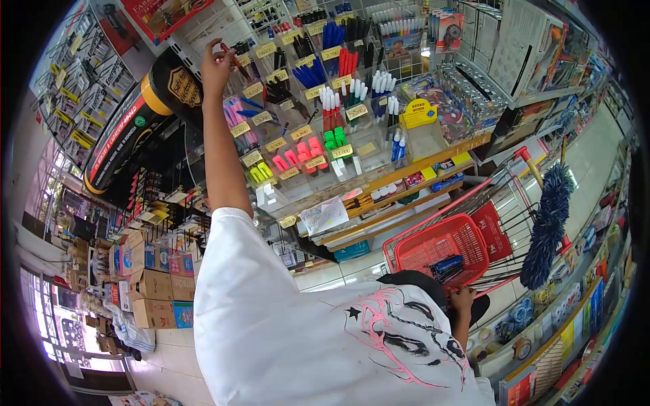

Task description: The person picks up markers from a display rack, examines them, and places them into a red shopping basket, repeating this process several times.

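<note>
My left hand [217, 70] is raised at the upper left of the pen display. Its fingers pinch a dark red pen [238, 66], which points down toward the clear compartments. Around it stand black pens [277, 90], blue pens [309, 73] and pink-topped pens [238, 114] with price tags. My right hand [462, 298] is low on the right, its fingers curled at the red handle bar of a shopping cart [484, 293]. In the cart sits a red basket [406, 252] holding several blue and black pens or markers [447, 268].
Highlighters [313, 150] and white-capped markers [330, 100] fill the lower compartments. A blue duster [547, 227] hangs at the cart's right side. A large black cylinder [139, 122] stands left of the display. Cardboard boxes [154, 284] are stacked at the left; stocked shelves [562, 325] line the right.
</note>
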The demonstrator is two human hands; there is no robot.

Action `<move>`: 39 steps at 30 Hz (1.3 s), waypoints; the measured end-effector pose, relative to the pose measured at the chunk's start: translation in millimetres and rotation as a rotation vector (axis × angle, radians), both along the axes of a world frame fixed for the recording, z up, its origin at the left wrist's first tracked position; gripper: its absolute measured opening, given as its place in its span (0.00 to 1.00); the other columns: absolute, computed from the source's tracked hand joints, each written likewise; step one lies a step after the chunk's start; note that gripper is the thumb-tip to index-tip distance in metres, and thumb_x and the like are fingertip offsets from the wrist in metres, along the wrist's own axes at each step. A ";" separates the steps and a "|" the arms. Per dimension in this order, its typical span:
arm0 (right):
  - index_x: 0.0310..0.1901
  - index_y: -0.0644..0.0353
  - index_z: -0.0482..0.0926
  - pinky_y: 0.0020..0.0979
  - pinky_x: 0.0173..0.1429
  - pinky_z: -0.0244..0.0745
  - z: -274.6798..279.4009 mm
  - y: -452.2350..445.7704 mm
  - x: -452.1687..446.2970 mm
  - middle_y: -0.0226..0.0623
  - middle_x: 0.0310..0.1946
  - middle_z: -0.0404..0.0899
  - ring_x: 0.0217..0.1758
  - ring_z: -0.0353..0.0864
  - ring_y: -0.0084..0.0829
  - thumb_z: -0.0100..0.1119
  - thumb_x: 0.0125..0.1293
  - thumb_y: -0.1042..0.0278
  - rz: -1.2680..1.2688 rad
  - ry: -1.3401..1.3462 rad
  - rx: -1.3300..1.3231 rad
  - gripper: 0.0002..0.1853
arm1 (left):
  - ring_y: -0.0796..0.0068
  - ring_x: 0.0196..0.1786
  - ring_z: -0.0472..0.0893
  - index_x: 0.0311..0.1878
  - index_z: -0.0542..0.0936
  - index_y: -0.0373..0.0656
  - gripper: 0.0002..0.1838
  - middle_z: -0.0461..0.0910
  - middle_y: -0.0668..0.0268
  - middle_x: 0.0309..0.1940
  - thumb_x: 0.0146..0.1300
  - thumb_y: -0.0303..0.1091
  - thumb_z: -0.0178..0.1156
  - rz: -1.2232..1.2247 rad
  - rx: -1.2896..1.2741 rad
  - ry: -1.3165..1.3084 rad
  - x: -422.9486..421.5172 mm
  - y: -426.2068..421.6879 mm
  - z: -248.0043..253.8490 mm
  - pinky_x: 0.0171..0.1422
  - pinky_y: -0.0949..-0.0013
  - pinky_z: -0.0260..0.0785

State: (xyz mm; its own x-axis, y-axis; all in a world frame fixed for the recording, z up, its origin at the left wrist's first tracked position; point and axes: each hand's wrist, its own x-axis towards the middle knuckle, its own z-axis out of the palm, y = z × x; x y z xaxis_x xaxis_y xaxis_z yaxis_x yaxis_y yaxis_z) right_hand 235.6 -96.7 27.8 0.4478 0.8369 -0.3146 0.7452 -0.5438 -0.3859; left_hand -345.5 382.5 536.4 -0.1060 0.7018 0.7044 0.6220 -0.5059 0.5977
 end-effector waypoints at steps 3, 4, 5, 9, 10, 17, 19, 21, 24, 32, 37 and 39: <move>0.48 0.58 0.82 0.51 0.67 0.62 4.2 2.6 -0.6 0.47 0.55 0.76 0.65 0.61 0.55 0.66 0.56 0.49 -0.018 0.023 -0.016 0.24 | 0.72 0.34 0.84 0.61 0.71 0.45 0.23 0.84 0.55 0.35 0.64 0.34 0.64 -0.006 0.018 -0.002 -5.7 8.1 -2.3 0.32 0.68 0.77; 0.48 0.57 0.82 0.51 0.68 0.62 8.2 3.7 -1.9 0.46 0.56 0.75 0.66 0.60 0.55 0.66 0.57 0.49 -0.027 0.029 -0.034 0.24 | 0.72 0.33 0.84 0.61 0.71 0.45 0.23 0.84 0.55 0.35 0.64 0.34 0.63 0.007 0.035 -0.005 -5.0 8.8 -3.1 0.32 0.69 0.77; 0.48 0.56 0.82 0.52 0.68 0.62 9.8 2.9 -3.1 0.46 0.57 0.75 0.67 0.60 0.55 0.66 0.57 0.49 -0.035 0.036 -0.054 0.23 | 0.72 0.33 0.84 0.60 0.71 0.45 0.22 0.85 0.55 0.35 0.64 0.34 0.63 0.021 0.049 -0.008 -4.0 9.2 -4.4 0.32 0.69 0.77; 0.48 0.55 0.82 0.52 0.67 0.63 5.7 3.4 -3.7 0.45 0.57 0.75 0.67 0.59 0.56 0.66 0.57 0.49 -0.035 0.007 -0.078 0.23 | 0.72 0.30 0.84 0.59 0.72 0.43 0.20 0.85 0.56 0.34 0.65 0.33 0.62 0.001 -0.017 0.100 -7.6 17.0 -17.1 0.31 0.70 0.76; 0.48 0.55 0.82 0.52 0.67 0.64 5.6 3.3 -3.9 0.45 0.57 0.75 0.68 0.60 0.56 0.66 0.57 0.49 -0.035 -0.011 -0.080 0.23 | 0.73 0.29 0.84 0.57 0.73 0.43 0.18 0.84 0.57 0.33 0.65 0.32 0.62 0.002 -0.064 0.102 -5.7 16.5 -21.9 0.31 0.70 0.77; 0.47 0.55 0.83 0.52 0.64 0.66 11.5 2.3 -6.0 0.44 0.55 0.77 0.65 0.63 0.54 0.67 0.56 0.49 -0.032 -0.015 -0.029 0.22 | 0.76 0.28 0.82 0.51 0.79 0.38 0.11 0.81 0.63 0.27 0.66 0.27 0.60 -0.073 -0.182 0.054 4.3 12.1 -33.0 0.30 0.71 0.78; 0.46 0.55 0.83 0.52 0.64 0.67 11.4 2.7 -6.3 0.44 0.54 0.77 0.65 0.63 0.53 0.67 0.56 0.49 -0.035 -0.014 -0.031 0.21 | 0.77 0.28 0.82 0.51 0.79 0.38 0.11 0.81 0.62 0.28 0.65 0.26 0.60 -0.078 -0.196 0.045 4.2 11.5 -32.9 0.30 0.71 0.78; 0.46 0.55 0.83 0.51 0.63 0.67 11.4 2.4 -6.4 0.44 0.54 0.78 0.64 0.63 0.53 0.67 0.56 0.50 -0.041 -0.014 -0.032 0.21 | 0.77 0.29 0.82 0.51 0.80 0.37 0.11 0.81 0.62 0.29 0.65 0.25 0.59 -0.085 -0.210 0.034 3.8 12.2 -34.3 0.31 0.72 0.78; 0.46 0.54 0.83 0.51 0.63 0.67 8.7 1.8 -6.5 0.44 0.54 0.78 0.65 0.63 0.52 0.67 0.56 0.49 -0.051 -0.031 -0.041 0.21 | 0.77 0.30 0.82 0.51 0.79 0.37 0.12 0.81 0.62 0.29 0.65 0.24 0.59 -0.098 -0.212 0.015 2.5 11.9 -35.7 0.31 0.72 0.78; 0.46 0.54 0.83 0.52 0.63 0.67 19.7 2.8 -8.4 0.44 0.54 0.77 0.65 0.63 0.50 0.66 0.56 0.48 -0.043 0.011 -0.057 0.21 | 0.74 0.32 0.83 0.51 0.76 0.34 0.13 0.80 0.61 0.31 0.62 0.20 0.55 -0.073 -0.165 0.108 -5.7 18.5 -44.5 0.35 0.72 0.78; 0.46 0.54 0.84 0.50 0.63 0.68 6.5 1.0 -5.1 0.44 0.53 0.77 0.65 0.64 0.50 0.67 0.56 0.50 -0.041 -0.018 -0.041 0.20 | 0.76 0.31 0.83 0.49 0.77 0.35 0.13 0.81 0.62 0.28 0.61 0.21 0.56 -0.055 -0.101 0.073 -8.8 25.7 -45.3 0.34 0.72 0.76; 0.45 0.54 0.84 0.50 0.62 0.68 7.3 0.3 -6.1 0.43 0.53 0.77 0.64 0.64 0.50 0.67 0.56 0.51 -0.043 -0.008 -0.028 0.20 | 0.77 0.30 0.82 0.49 0.77 0.35 0.13 0.81 0.62 0.27 0.59 0.22 0.57 -0.024 -0.079 0.138 -8.2 25.6 -44.2 0.33 0.72 0.74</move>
State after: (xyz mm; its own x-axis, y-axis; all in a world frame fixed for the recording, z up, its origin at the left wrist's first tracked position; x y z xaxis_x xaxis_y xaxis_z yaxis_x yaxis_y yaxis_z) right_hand 229.5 -96.4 35.0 0.4856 0.8080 -0.3335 0.7241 -0.5856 -0.3644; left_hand -353.7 408.0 492.3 0.0049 0.7565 0.6540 0.6891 -0.4764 0.5460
